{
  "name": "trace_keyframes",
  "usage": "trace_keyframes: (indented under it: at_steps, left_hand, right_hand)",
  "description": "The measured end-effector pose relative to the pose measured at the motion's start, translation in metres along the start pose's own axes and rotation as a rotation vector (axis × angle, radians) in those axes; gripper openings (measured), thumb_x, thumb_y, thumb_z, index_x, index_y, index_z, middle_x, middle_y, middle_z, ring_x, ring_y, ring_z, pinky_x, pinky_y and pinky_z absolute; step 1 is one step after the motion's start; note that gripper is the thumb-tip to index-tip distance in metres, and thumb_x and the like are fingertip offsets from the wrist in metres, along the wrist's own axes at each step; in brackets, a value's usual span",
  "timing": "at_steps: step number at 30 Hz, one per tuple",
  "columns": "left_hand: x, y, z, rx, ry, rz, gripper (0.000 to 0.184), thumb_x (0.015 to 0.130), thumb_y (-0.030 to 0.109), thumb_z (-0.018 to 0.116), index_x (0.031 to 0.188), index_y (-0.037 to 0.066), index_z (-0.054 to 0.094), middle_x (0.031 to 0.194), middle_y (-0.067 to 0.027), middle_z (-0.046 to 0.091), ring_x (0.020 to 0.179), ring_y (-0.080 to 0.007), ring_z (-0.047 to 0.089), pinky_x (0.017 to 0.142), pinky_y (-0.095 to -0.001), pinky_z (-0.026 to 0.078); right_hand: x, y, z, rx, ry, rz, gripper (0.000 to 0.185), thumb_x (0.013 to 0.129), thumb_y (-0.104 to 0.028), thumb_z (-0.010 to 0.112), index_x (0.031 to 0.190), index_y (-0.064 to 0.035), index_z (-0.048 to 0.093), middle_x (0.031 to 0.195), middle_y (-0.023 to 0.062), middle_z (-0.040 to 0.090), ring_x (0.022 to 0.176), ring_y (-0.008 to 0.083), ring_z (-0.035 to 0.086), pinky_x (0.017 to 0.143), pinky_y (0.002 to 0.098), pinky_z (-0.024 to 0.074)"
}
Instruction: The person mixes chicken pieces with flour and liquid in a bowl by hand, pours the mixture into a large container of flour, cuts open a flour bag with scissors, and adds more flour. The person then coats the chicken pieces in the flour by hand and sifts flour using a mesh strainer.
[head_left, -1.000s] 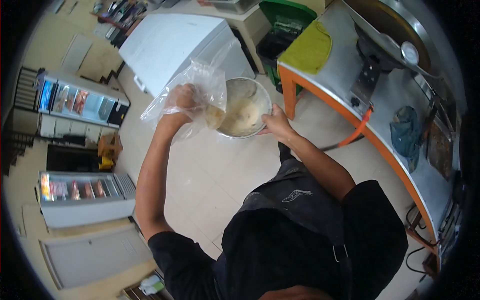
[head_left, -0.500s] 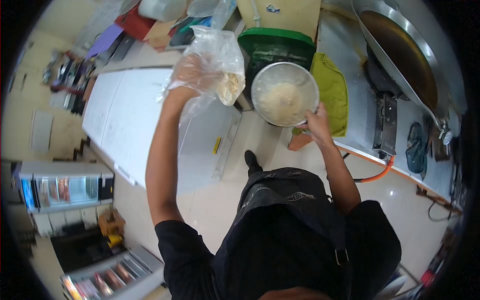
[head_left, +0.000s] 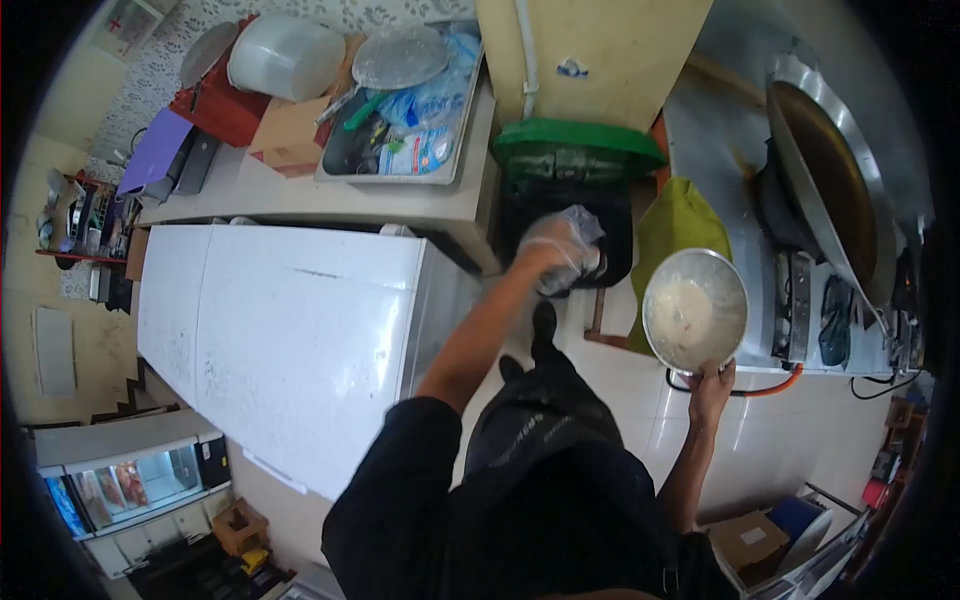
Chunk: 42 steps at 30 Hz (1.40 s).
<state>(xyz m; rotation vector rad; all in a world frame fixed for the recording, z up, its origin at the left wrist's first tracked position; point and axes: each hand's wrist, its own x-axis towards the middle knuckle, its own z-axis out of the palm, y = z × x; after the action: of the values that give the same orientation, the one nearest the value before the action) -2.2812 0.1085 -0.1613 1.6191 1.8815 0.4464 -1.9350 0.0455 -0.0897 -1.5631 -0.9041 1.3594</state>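
My left hand (head_left: 553,243) is closed on a crumpled clear plastic bag (head_left: 585,225), part of which wraps over the fingers. It is over the mouth of a black trash bin (head_left: 620,235) whose green lid (head_left: 580,148) stands raised. Whether anything else is in the bag I cannot make out. With my right hand (head_left: 712,382) I grip the near rim of a round metal bowl (head_left: 735,300). Pale, wet batter or dough residue (head_left: 686,308) coats the bowl's bottom, and the bowl tilts towards me.
A large wok (head_left: 785,150) with brown liquid sits over a burner (head_left: 793,305) on the steel counter to the right. Green cloth (head_left: 675,225) hangs at its edge. A white chest freezer (head_left: 300,310) stands left; behind it a steel sink (head_left: 440,172) holds plastic packets.
My left hand has moved right, from above the freezer's corner to over the bin, with the plastic bag. The bowl in my right hand has shifted right and nearer to me.
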Motion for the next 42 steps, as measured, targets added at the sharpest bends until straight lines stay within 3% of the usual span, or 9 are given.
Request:
trace_keyframes:
  at_steps: [2, 4, 6, 11, 17, 22, 27, 34, 42]
  left_hand:
    - [-0.012, -0.016, -0.055, -0.279, -0.152, -0.045, 0.058, 0.077, 0.043, 0.062, 0.113, -0.002, 0.054, 0.106, -0.0159, 0.061, 0.088, -0.0261, 0.062, 0.079, -0.0351, 0.049]
    - [-0.06, -0.036, -0.09, -0.91, 0.154, -0.234, 0.039, 0.078, 0.028, 0.065, 0.106, 0.002, 0.06, 0.09, -0.01, 0.065, 0.079, -0.0198, 0.064, 0.073, -0.0324, 0.051]
    - [-0.118, -0.073, -0.123, -1.051, 0.45, -0.188, 0.047, 0.089, 0.042, 0.048, 0.113, 0.002, 0.052, 0.095, -0.0104, 0.062, 0.082, -0.0208, 0.061, 0.074, -0.0319, 0.051]
    - [-0.256, -0.06, -0.197, -1.228, 1.043, -0.032, 0.067, 0.09, 0.056, 0.029, 0.121, -0.001, 0.045, 0.111, -0.017, 0.056, 0.097, -0.0278, 0.056, 0.083, -0.0405, 0.045]
    - [-0.299, -0.066, -0.211, -1.074, 1.325, -0.008, 0.069, 0.082, 0.047, 0.048, 0.125, -0.007, 0.039, 0.11, -0.0217, 0.056, 0.1, -0.0303, 0.056, 0.085, -0.0396, 0.045]
    - [-0.283, -0.088, -0.222, -1.033, 1.306, -0.052, 0.062, 0.084, 0.041, 0.05, 0.122, -0.008, 0.042, 0.111, -0.0216, 0.055, 0.101, -0.0309, 0.055, 0.086, -0.0377, 0.046]
    - [-0.24, -0.118, -0.247, -1.176, 1.101, 0.025, 0.059, 0.083, 0.036, 0.051, 0.119, -0.01, 0.044, 0.106, -0.0231, 0.056, 0.097, -0.0286, 0.057, 0.087, -0.0362, 0.045]
    - [-0.127, -0.168, -0.29, -1.421, 0.8, 0.057, 0.044, 0.077, 0.021, 0.066, 0.11, -0.005, 0.054, 0.094, -0.0116, 0.061, 0.088, -0.0189, 0.059, 0.078, -0.0294, 0.046]
    - [-0.017, -0.234, -0.248, -0.772, 0.587, -0.182, 0.055, 0.071, 0.036, 0.071, 0.111, 0.001, 0.056, 0.098, -0.0121, 0.062, 0.087, -0.0224, 0.06, 0.076, -0.0302, 0.046]
  right_hand:
    - [0.006, 0.001, 0.028, -0.004, -0.143, -0.014, 0.047, 0.079, 0.0, 0.043, 0.124, 0.0008, 0.033, 0.111, 0.0175, 0.05, 0.088, 0.0256, 0.061, 0.059, 0.0328, 0.0585]
    - [0.017, 0.014, 0.059, -0.039, -0.321, -0.042, 0.047, 0.079, 0.0, 0.043, 0.125, -0.0001, 0.033, 0.112, 0.0175, 0.049, 0.089, 0.0251, 0.061, 0.059, 0.0329, 0.0585]
    - [0.022, 0.009, 0.127, -0.054, -0.534, 0.024, 0.048, 0.079, 0.002, 0.044, 0.126, -0.0016, 0.033, 0.113, 0.0168, 0.05, 0.09, 0.024, 0.06, 0.059, 0.0329, 0.0584]
    - [-0.003, 0.063, 0.329, -0.125, -1.122, -0.047, 0.037, 0.074, -0.004, 0.053, 0.109, 0.0029, 0.042, 0.085, 0.0141, 0.057, 0.059, 0.0169, 0.059, 0.045, 0.0298, 0.0495]
    - [-0.082, 0.071, 0.455, -0.471, -1.468, 0.063, 0.036, 0.08, -0.012, 0.059, 0.109, 0.0017, 0.042, 0.098, 0.0182, 0.055, 0.07, 0.0242, 0.062, 0.048, 0.0331, 0.0552]
    - [-0.009, 0.011, 0.489, -0.563, -1.524, -0.291, 0.016, 0.076, -0.021, 0.064, 0.079, -0.0051, 0.065, 0.077, 0.0119, 0.065, 0.069, 0.0223, 0.064, 0.063, 0.0356, 0.0487]
    - [0.118, -0.06, 0.545, -1.039, -1.047, -1.445, 0.024, 0.074, -0.014, 0.059, 0.097, -0.0104, 0.066, 0.098, 0.0123, 0.062, 0.097, 0.0309, 0.054, 0.083, 0.039, 0.0426]
    - [0.124, -0.033, 0.576, -1.577, -1.086, -1.423, 0.022, 0.07, -0.029, 0.067, 0.085, -0.0124, 0.067, 0.086, 0.0093, 0.063, 0.093, 0.025, 0.056, 0.083, 0.0408, 0.0371]
    - [0.112, -0.039, 0.581, -1.386, -1.18, -1.241, 0.012, 0.077, -0.011, 0.057, 0.078, 0.001, 0.058, 0.082, 0.0192, 0.06, 0.082, 0.0374, 0.057, 0.073, 0.0443, 0.0434]
